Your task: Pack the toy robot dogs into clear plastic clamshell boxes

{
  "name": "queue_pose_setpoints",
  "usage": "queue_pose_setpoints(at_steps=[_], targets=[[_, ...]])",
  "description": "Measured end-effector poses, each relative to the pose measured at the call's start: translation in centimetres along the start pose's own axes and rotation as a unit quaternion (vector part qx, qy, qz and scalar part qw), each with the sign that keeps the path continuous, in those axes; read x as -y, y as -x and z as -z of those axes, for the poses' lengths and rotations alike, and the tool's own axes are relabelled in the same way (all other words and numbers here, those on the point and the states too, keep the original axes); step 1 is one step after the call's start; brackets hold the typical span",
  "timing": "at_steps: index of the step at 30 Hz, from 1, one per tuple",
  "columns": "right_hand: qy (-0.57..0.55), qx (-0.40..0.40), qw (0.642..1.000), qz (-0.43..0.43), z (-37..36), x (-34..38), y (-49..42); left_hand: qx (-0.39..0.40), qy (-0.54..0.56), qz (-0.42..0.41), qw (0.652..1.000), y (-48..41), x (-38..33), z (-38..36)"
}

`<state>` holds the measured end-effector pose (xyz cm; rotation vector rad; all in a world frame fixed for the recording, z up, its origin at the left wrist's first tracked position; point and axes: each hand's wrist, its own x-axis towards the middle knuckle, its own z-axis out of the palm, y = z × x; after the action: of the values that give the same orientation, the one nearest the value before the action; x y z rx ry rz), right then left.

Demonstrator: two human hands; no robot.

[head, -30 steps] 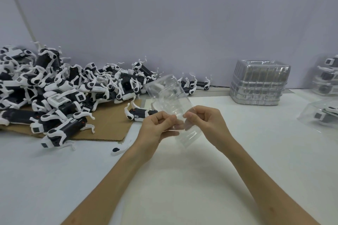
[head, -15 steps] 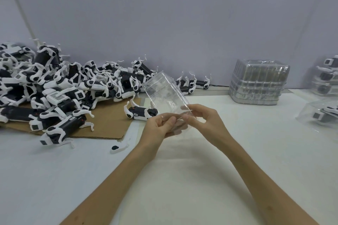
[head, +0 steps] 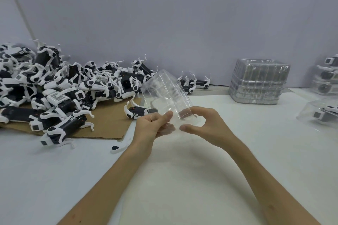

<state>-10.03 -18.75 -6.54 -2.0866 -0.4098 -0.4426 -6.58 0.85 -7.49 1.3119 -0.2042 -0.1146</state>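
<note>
1. Step in hand: opening an empty box (head: 164, 93). No dog is in it yet.
2. The box is held in the air over the table (head: 182, 179), tilted with its closed end up and away, in front of the dog pile (head: 64, 87).
3. Left hand (head: 153, 124): thumb and fingers pinch the box's near lip.
4. Right hand (head: 204, 124): fingers curl onto the lip just beside the left, thumb spread below. It looks like the halves are being pried apart. The plastic is clear, so I can't tell how far it has opened.
5. Nearest dog (head: 139, 112) lies on the cardboard (head: 108, 124), just behind the left hand.
6. Next, my call: finish spreading the halves, keep the box in one hand, and free the other to grab that dog.
7. Legs stick out, so expect to align them before closing.
8. Spare boxes (head: 257, 84) are stacked far right, and a packed box (head: 321, 113) sits at the right edge.
</note>
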Motion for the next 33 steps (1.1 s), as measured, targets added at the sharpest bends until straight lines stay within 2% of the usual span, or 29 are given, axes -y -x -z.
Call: queue_pose_setpoints(at_steps=[6,14,16,19,22,24,26,28,30,31,33], targets=[[0.0,-0.035,0.999,0.02,-0.1,0.2,0.0,0.029,0.026,-0.018,0.999,0.1,-0.4,-0.4],[-0.063,-0.103,0.993,0.008,0.9,1.0,-0.1,-0.039,0.015,0.001,0.999,-0.2,-0.3,-0.1],[-0.1,-0.149,0.984,0.0,1.3,1.1,-0.3,-0.05,0.013,0.01,0.999,-0.3,-0.2,-0.1],[-0.136,-0.272,0.952,-0.022,2.6,0.7,-0.5,-0.077,0.048,0.042,0.995,-0.7,-0.2,0.3],[0.004,-0.344,0.939,-0.014,4.5,-0.7,-0.3,-0.109,0.11,0.096,0.983,-1.0,-0.2,1.2],[0.146,-0.319,0.936,-0.024,5.3,-2.0,-0.1,-0.123,0.145,0.122,0.974,-1.2,-0.1,1.5],[0.25,-0.249,0.932,-0.086,5.5,-3.2,0.0,-0.134,0.162,0.132,0.969,-1.4,0.1,1.6],[0.329,-0.135,0.917,-0.182,5.4,-4.1,0.2,-0.139,0.171,0.134,0.966,-1.5,0.3,1.7],[0.385,-0.023,0.891,-0.24,5.3,-4.8,0.5,-0.141,0.175,0.135,0.965,-1.7,0.3,1.7],[0.386,-0.008,0.889,-0.245,5.4,-5.0,0.5,-0.143,0.176,0.135,0.965,-1.7,0.3,1.8],[0.353,-0.068,0.91,-0.206,5.6,-4.7,0.3,-0.142,0.177,0.134,0.965,-1.7,0.4,1.7]])
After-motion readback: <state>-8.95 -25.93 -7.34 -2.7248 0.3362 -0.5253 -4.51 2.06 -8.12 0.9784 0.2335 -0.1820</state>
